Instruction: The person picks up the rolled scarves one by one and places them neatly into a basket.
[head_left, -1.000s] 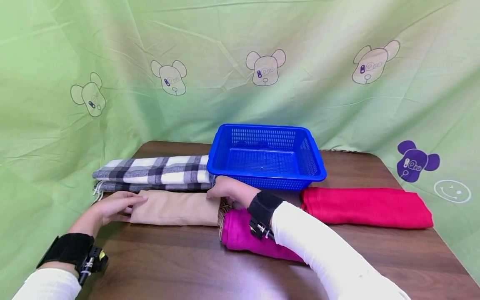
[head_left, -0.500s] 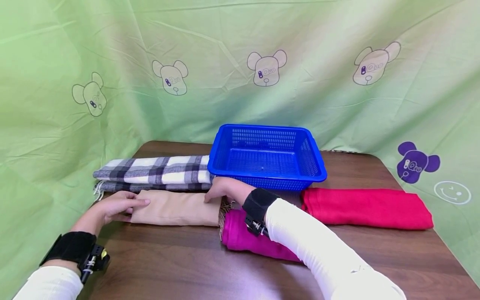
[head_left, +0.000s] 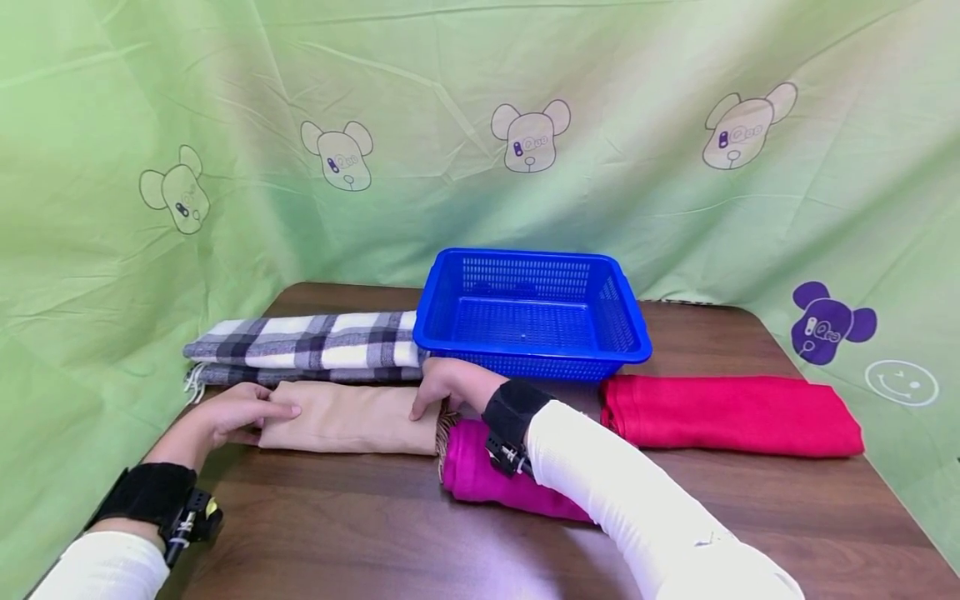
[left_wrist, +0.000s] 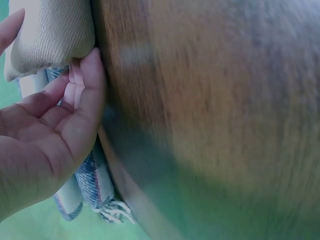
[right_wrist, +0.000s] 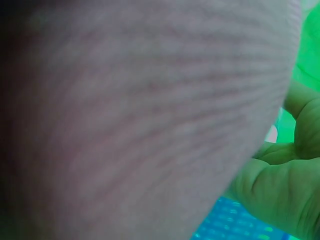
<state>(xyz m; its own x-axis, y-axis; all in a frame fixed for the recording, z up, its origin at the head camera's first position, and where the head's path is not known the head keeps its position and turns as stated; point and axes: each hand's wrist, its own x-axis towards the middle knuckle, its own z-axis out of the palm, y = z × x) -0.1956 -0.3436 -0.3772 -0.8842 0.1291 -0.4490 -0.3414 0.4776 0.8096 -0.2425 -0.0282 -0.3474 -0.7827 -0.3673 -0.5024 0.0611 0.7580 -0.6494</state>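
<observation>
Both hands grip a folded beige cloth point(head_left: 352, 418), one at each end, well apart. It lies on the left part of the brown desk point(head_left: 337, 525). The left hand point(head_left: 232, 410) holds the left end, with its thumb on top and fingertips tucked at the underside, as the left wrist view shows. The right hand point(head_left: 448, 385) pinches the other end, thumb on the upper face; its remaining fingers are mostly hidden.

Close behind, a black-and-white checked cloth point(head_left: 315, 337) lies folded, a white fringe at its left end. Its right end meets the blue basket point(head_left: 525, 354), whose near side is partly covered by the right hand. Brown fringe point(head_left: 444, 450) from the beige cloth hangs against the end of a magenta cloth point(head_left: 480, 471). The right arm's white sleeve point(head_left: 615, 479) crosses over that magenta cloth and hides its far end. Further right, a red cloth point(head_left: 727, 414) lies folded, well apart from the hands. A green curtain point(head_left: 420, 83) with printed mouse heads surrounds the desk. A blurred ribbed surface blocks most of the right wrist view; what it is, I cannot tell.
</observation>
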